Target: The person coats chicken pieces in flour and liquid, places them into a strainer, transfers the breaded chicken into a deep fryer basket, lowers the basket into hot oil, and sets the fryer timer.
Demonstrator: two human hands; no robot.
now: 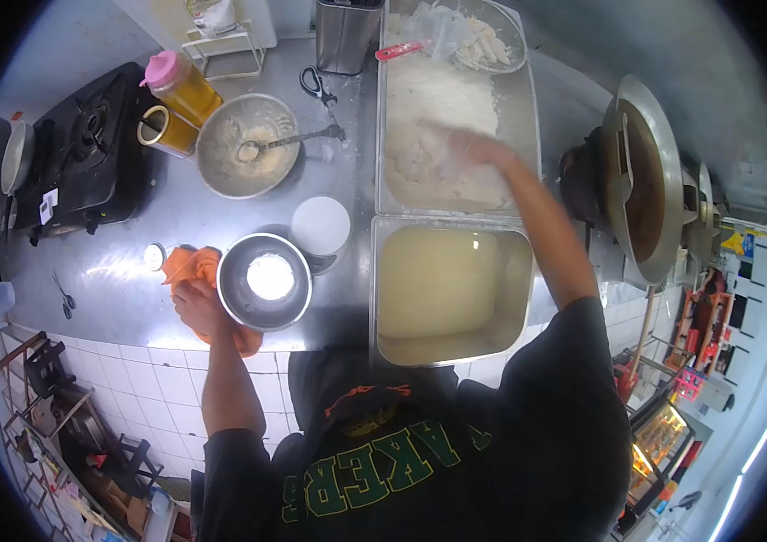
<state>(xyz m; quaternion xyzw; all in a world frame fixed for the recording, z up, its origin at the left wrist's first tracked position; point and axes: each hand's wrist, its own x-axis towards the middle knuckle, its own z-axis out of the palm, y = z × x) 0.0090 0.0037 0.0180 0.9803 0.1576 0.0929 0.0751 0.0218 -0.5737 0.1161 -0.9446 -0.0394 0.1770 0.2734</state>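
Note:
My left hand [200, 307] rests at the front of the counter with its fingers closed on a crumpled orange cloth [192, 264]. Just right of it stands a dark metal pot [264, 282] with a bright glare inside. My right hand [466, 150] reaches over a steel tray of flour [442, 99], and motion smears its fingers. Under and beside that hand, pale floury lumps [412, 163] lie in the flour. Nearer my body, a second steel tray [383, 348] holds pale yellow liquid [437, 280].
A bowl with a ladle [261, 144] sits behind the pot, near a white round container [321, 225]. Scissors [314, 83], an oil jug [186, 90] and a gas stove [94, 135] occupy the left and back. A large wok [650, 181] stands at right.

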